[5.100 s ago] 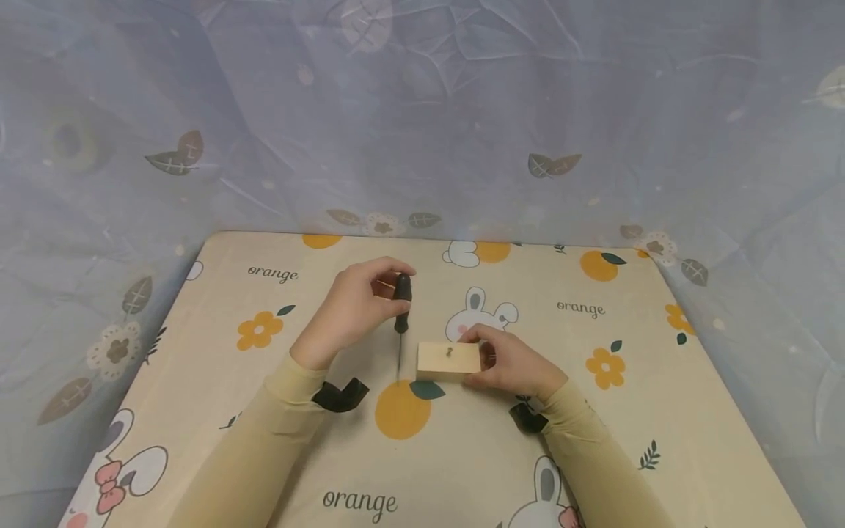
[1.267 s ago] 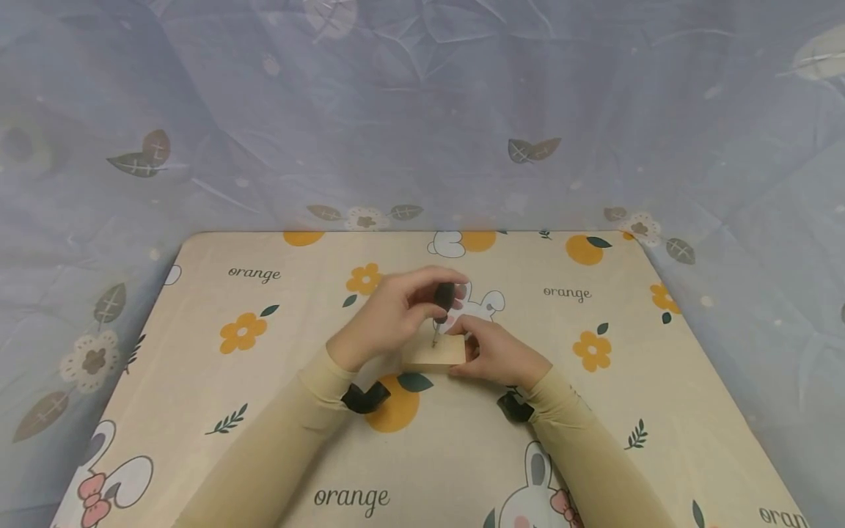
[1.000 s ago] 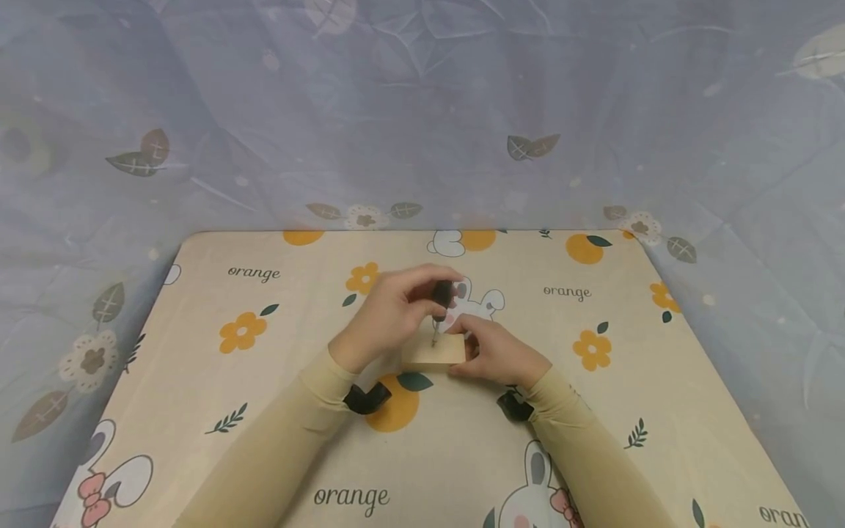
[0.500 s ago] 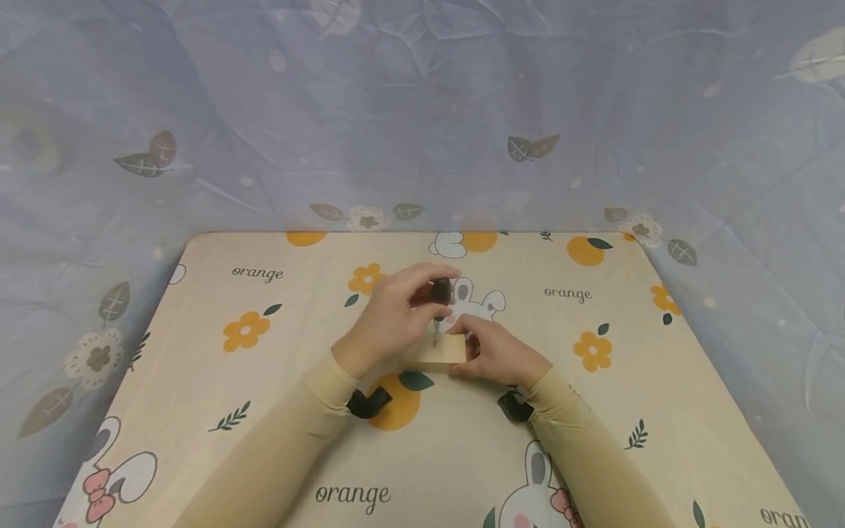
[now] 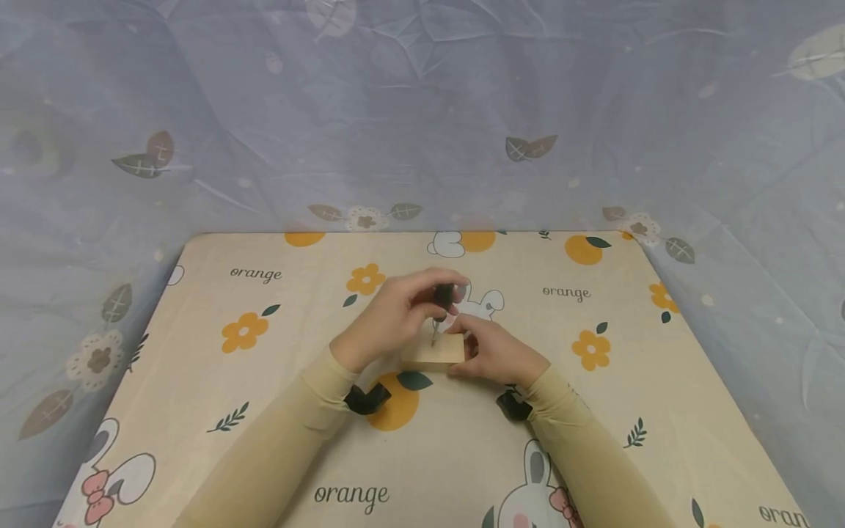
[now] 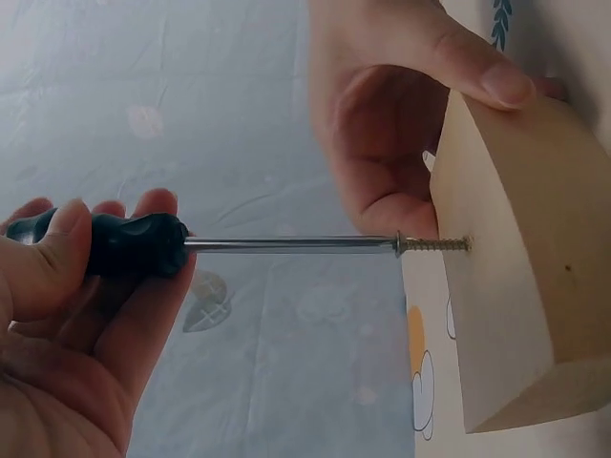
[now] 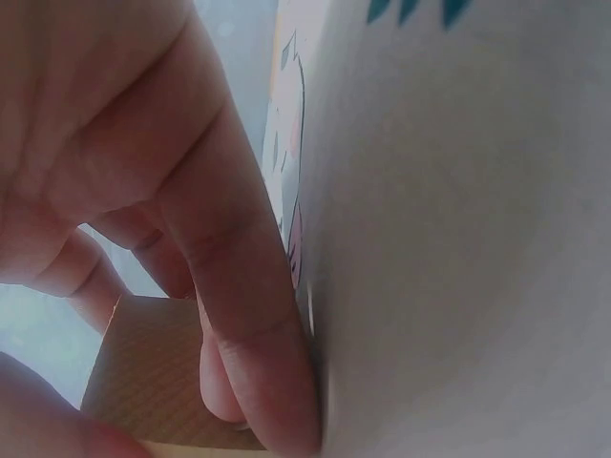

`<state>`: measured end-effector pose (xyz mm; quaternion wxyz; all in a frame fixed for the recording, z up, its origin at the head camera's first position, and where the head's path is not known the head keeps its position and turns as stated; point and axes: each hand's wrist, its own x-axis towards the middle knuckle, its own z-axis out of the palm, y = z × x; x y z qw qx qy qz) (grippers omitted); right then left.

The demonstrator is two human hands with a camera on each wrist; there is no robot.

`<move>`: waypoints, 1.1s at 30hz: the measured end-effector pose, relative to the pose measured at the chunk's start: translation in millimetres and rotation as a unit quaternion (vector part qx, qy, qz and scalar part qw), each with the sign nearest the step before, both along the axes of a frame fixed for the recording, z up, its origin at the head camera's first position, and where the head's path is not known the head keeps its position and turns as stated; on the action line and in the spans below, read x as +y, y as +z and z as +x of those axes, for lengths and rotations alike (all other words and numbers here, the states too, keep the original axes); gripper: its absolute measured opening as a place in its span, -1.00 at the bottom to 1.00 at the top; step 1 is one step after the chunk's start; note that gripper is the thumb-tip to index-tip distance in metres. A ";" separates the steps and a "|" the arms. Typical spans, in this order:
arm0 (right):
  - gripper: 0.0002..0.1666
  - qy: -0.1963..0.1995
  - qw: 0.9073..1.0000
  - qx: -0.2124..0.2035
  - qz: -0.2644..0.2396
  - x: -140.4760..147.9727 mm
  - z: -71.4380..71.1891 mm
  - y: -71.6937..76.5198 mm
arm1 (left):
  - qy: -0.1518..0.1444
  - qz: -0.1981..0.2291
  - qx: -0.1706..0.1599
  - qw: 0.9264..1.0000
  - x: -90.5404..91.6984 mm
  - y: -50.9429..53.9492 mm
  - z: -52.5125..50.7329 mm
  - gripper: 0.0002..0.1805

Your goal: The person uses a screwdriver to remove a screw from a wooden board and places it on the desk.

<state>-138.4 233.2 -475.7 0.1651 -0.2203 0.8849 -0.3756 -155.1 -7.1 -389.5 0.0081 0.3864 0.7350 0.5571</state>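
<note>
In the left wrist view, my left hand (image 6: 81,315) grips the dark handle of a screwdriver (image 6: 286,245). The tip of its metal shaft meets the head of a screw (image 6: 434,244), which stands partly sunk in a pale wooden block (image 6: 516,219). My right hand (image 5: 498,353) holds the right end of the block (image 5: 432,353) on the table, thumb and fingers on opposite sides. In the right wrist view, fingers (image 7: 253,315) lie along the end of the block (image 7: 153,372). A small dark hole shows on one side face of the block in the left wrist view.
A cloth printed with oranges, flowers and rabbits covers the table (image 5: 422,462). Behind it and at both sides hangs a grey-blue printed curtain (image 5: 409,110). A black strap piece (image 5: 367,400) sits at the left wrist, another (image 5: 513,405) at the right.
Since the oldest frame, my left hand has carried the screwdriver right, from beside the block onto the screw. Lately its fingers have shifted slightly around the handle; the right hand stays on the block.
</note>
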 end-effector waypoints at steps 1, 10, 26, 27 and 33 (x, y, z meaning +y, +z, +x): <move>-0.46 0.000 1.000 0.001 0.001 0.0 0.0 0.2 | 0.007 -0.001 0.003 1.000 0.5 0.4 0.2 -0.48; -0.45 -0.001 1.000 0.002 0.000 0.2 -0.2 -0.5 | 0.081 -0.024 0.061 0.995 4.3 0.5 5.4 -0.50; -0.45 0.005 1.000 0.019 0.002 -0.3 -0.8 -2.3 | -0.004 -0.032 0.029 0.999 1.8 -2.7 2.0 -0.40; -0.45 0.005 1.000 0.019 0.002 -0.4 -0.9 -2.2 | -0.016 -0.033 0.024 0.999 0.1 -1.7 0.8 -0.40; -0.42 0.007 1.000 0.018 0.004 -0.2 -1.8 -2.0 | -0.015 -0.018 0.020 1.000 -1.6 -1.0 -1.6 -0.54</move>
